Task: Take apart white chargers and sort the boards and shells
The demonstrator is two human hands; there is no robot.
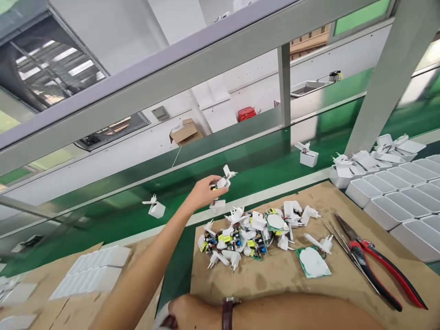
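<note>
My left hand (206,191) reaches out over the green conveyor belt, fingers closed around a small circuit board (223,182) with a white plug attached. A white casing (217,204) is just below those fingers. My right hand (187,311), on the arm with a dark watch strap, lies low at the frame's bottom edge. It is closed on a white object (163,321), mostly cut off. A pile of circuit boards with white plugs (240,233) covers the cardboard mat. Apart from it lies one white-coated board (312,262), wired to a plug.
Red-handled pliers (374,266) and metal tweezers (354,256) lie on the right of the cardboard (268,284). Rows of white casings (395,201) stand beyond. Casings with plugs sit on the belt (261,172). A grey metal rail (165,78) crosses above.
</note>
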